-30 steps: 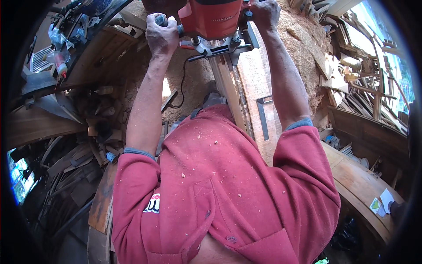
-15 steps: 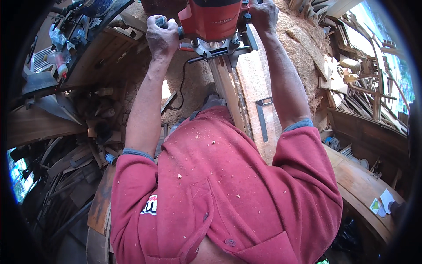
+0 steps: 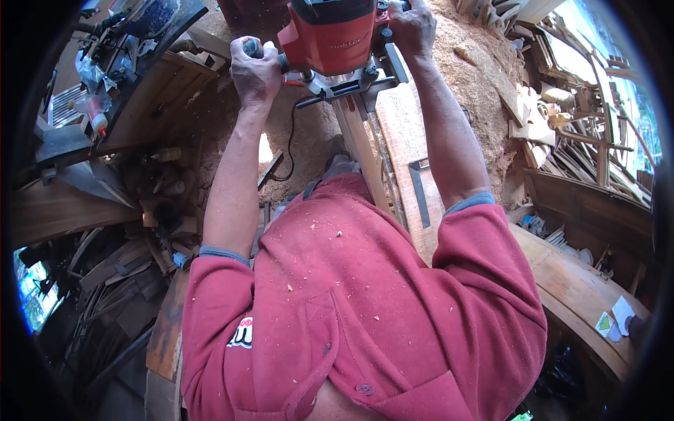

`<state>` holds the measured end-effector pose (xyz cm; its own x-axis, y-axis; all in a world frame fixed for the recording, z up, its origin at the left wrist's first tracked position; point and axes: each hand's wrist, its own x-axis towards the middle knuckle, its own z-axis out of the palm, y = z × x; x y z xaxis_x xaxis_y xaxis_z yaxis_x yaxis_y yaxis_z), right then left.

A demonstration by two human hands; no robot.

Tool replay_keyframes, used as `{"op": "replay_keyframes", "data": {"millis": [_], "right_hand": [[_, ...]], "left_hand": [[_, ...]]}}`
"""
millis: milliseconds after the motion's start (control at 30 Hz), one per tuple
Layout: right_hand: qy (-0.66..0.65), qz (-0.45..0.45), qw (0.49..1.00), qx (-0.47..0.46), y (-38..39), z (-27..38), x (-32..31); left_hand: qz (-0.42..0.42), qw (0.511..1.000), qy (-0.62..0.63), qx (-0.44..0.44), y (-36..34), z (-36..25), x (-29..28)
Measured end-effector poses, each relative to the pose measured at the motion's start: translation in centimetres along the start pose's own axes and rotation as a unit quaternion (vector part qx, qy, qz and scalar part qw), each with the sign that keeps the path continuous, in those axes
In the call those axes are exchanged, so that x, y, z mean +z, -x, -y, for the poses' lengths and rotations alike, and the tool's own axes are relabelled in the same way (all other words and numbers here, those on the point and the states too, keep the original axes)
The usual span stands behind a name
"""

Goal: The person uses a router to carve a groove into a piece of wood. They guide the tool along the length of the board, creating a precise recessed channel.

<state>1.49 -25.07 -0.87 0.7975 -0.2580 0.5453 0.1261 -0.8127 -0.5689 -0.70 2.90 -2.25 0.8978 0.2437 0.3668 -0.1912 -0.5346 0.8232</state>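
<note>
A red and black plunge router stands at the top of the view, its base on a long narrow wooden piece. My left hand is closed around the router's left side handle. Up at the top edge, my right hand grips the handle on the other side; its fingertips are partly hidden. Beneath my right forearm lies a pale wooden board with a dark try square resting on it. The router bit is hidden by the machine's body.
Sawdust and shavings heap up beyond my right arm. A dark bench with bottles and plastic bags stands at the far left. Stacked scrap wood fills the lower left. A black cord hangs by my left forearm.
The router and both my hands sit slightly further left in the view, with my left hand a little lower. My grip on both handles stays the same.
</note>
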Motion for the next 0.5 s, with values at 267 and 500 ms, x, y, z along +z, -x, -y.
{"op": "replay_keyframes", "data": {"millis": [267,500], "right_hand": [[-0.045,-0.007,0.994,0.100,0.2,1.0,0.1],[-0.033,-0.048,0.996,0.075,-0.6,0.9,0.3]], "left_hand": [[0.010,1.000,-0.009,-0.023,-0.2,0.6,0.4],[0.000,1.000,-0.001,-0.015,0.1,0.8,0.1]]}}
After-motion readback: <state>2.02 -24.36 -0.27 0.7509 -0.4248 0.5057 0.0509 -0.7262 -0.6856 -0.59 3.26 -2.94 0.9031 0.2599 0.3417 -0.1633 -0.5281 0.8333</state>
